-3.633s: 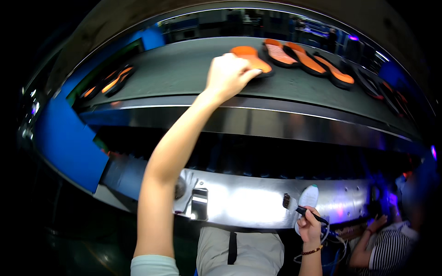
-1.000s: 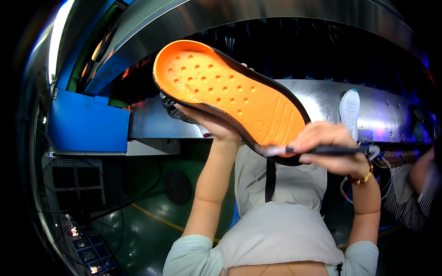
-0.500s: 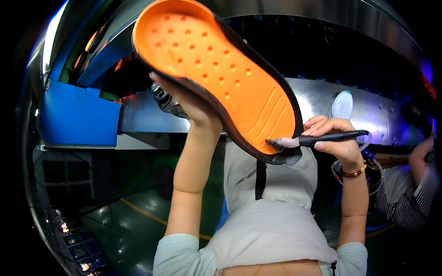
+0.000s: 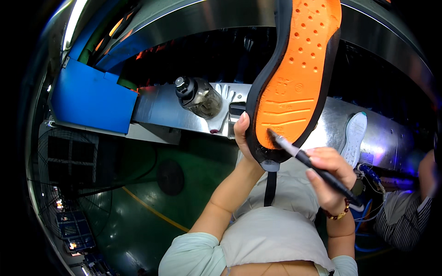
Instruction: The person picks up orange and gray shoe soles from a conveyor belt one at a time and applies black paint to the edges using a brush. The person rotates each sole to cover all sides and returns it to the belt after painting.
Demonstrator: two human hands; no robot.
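My left hand (image 4: pixel 244 138) is closed on the edge of a large shoe sole (image 4: pixel 297 83), near its lower end. The sole has a bright orange, dimpled inner face with raised lines and a black raised rim; its upper end runs out of view. In my right hand (image 4: pixel 329 177), which wears a beaded bracelet, is a brush (image 4: pixel 301 158) with a black handle, gripped by the fingers. The brush's dark bristles touch the lower part of the orange face, next to the rim. Most of the left fingers are hidden behind the sole.
Beyond my hands runs a metal ledge (image 4: pixel 156 103) bearing a dark translucent bottle (image 4: pixel 198 99), a pale glove (image 4: pixel 220 117) and a small dark rectangular object (image 4: pixel 236 112). A white sole (image 4: pixel 354 138) lies at the right. A blue box (image 4: pixel 92 96) stands left. Another person (image 4: pixel 399 216) sits far right.
The sole has turned from slanting to nearly upright and shifted right. My left hand has moved right to its lower end. The brush now slants down to the right instead of lying level.
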